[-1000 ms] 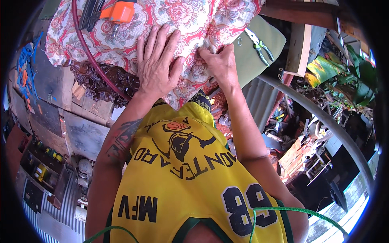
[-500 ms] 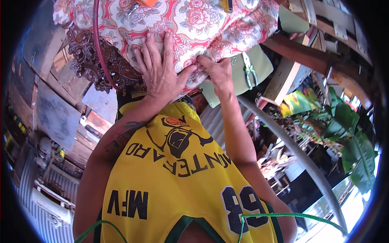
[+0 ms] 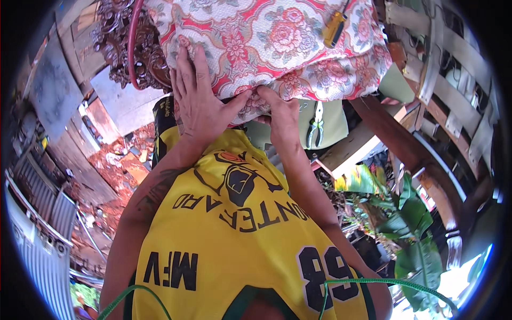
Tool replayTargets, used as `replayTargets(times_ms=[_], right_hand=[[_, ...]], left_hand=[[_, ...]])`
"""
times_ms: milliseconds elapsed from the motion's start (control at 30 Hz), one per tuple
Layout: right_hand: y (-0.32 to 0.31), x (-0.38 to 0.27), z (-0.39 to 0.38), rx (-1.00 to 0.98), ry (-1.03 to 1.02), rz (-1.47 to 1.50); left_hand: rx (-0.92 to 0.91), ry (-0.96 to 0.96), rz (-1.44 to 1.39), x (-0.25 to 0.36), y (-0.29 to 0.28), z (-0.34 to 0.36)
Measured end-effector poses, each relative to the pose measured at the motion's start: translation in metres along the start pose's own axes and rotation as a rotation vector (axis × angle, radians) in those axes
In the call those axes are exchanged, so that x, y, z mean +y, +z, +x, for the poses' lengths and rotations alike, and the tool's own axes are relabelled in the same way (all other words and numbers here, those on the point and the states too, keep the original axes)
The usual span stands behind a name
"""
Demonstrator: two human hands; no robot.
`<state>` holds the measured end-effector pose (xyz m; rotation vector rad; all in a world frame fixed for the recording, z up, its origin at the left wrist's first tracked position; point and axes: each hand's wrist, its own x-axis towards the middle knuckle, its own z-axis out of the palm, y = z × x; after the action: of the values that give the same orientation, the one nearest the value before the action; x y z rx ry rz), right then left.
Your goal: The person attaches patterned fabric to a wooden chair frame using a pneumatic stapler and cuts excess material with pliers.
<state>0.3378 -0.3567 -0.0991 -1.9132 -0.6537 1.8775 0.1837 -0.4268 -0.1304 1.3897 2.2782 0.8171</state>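
A floral fabric (image 3: 288,37) in white, red and pink covers a padded piece in front of me. My left hand (image 3: 201,106) lies flat on it, fingers stretched and thumb spread toward the right hand. My right hand (image 3: 281,114) pinches the fabric's near edge, where it is folded and bunched. The thumb tip is on the fold, and the other fingers are partly hidden. On the fabric at the upper right lies a screwdriver (image 3: 334,30) with a yellow and black handle. Pliers (image 3: 316,128) with green and black grips rest on a greenish panel (image 3: 337,120) right of my right hand.
Dark carved wood (image 3: 136,42) borders the fabric at left, with a red hose (image 3: 133,53) running past it. A wooden beam (image 3: 421,154) and slatted wood (image 3: 453,58) stand at right, above leafy plants (image 3: 410,213). Boards (image 3: 56,96) and debris lie at lower left.
The view has shifted, so the fabric's right part and the whole screwdriver handle now show. An orange object at the top has left the view. Both hands keep much the same pose on the fabric.
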Motion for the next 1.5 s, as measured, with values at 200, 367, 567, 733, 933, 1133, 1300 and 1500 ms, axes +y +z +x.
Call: replayTargets(times_ms=[200, 367, 567, 733, 933, 1133, 1300, 1500], right_hand=[[-0.006, 0.003, 0.001, -0.052, -0.021, -0.063], [-0.020, 0.012, 0.005, -0.116, -0.083, -0.011], [-0.039, 0.009, 0.008, -0.342, -0.034, 0.055], [-0.046, 0.012, 0.010, -0.437, -0.042, 0.087], [-0.048, 0.017, 0.014, -0.443, -0.069, 0.056], [-0.050, 0.023, 0.017, -0.399, -0.044, 0.066], [-0.048, 0.020, 0.016, -0.372, -0.056, 0.018], [-0.049, 0.020, 0.018, -0.350, -0.054, 0.020]], left_hand=[[0.009, 0.080, -0.082, -0.026, 0.000, -0.013], [-0.026, 0.137, -0.126, -0.028, -0.008, -0.013], [-0.073, 0.136, -0.184, -0.034, -0.019, -0.018], [0.018, 0.081, -0.322, -0.037, -0.018, -0.026], [-0.241, 0.432, -0.078, -0.009, -0.020, -0.042], [-0.201, 0.386, 0.007, 0.016, -0.015, -0.035], [-0.146, 0.445, 0.140, 0.012, -0.010, -0.037], [-0.058, 0.526, 0.363, -0.004, -0.021, -0.037]])
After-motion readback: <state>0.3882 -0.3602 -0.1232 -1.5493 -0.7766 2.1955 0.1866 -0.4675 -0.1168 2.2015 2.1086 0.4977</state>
